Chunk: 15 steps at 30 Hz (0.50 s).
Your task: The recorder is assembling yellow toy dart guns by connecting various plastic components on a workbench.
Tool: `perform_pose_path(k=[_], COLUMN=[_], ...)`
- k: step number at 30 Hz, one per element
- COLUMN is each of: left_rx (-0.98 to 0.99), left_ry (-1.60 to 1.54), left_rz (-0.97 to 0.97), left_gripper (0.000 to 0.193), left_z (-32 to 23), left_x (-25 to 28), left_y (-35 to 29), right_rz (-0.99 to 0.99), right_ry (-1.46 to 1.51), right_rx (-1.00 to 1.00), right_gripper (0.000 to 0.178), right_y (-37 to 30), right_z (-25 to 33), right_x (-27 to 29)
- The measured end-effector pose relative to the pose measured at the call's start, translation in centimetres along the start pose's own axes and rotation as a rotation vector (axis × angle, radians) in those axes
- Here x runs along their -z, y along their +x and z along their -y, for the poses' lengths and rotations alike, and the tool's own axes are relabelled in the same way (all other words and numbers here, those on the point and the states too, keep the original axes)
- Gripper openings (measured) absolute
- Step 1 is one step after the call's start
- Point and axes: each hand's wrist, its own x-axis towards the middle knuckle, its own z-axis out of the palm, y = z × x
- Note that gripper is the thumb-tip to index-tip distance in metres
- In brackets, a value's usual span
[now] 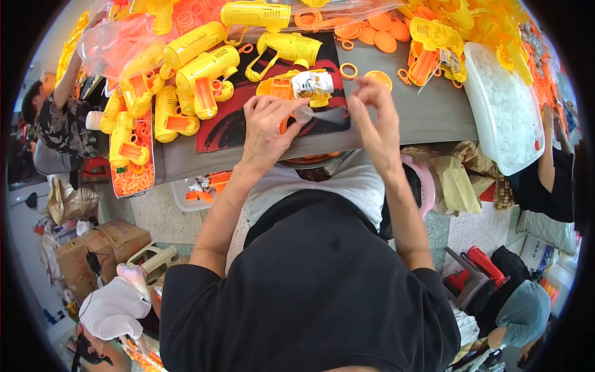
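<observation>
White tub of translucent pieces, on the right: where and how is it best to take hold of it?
Take the white tub by its near-end rim, probably from the person's side: that end appears to jut past the table, and the rim stands clear of the translucent pieces.

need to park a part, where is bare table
Bare grey tabletop lies between the right hand and the white rectangular plastic bin; a smaller strip left of the red-black mat. Yellow plastic shells crowd the left.

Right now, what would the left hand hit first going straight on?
Probably the open yellow shell holding the white printed piece, just beyond the left hand; height difference unclear.
</observation>
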Motion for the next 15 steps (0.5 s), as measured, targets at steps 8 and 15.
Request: perform_pose_path(k=[8, 15], left_rx=[0.175, 0.143], left_ry=[-0.291, -0.333], left_rz=[0.025, -0.058], left_gripper=[0.037, 0.029], left_z=[-0.4, 0.0], left_x=[0.4, 0.0], left_y=[-1.4, 0.2], right_rz=[0.455, 0.552], right_ry=[-0.55, -0.56], right_rx=[0.007, 0.027], right_gripper=[0.047, 0.044], right_y=[7.4, 8.8], right_z=[-0.8, -2.4], right_x=[-3.1, -3.6])
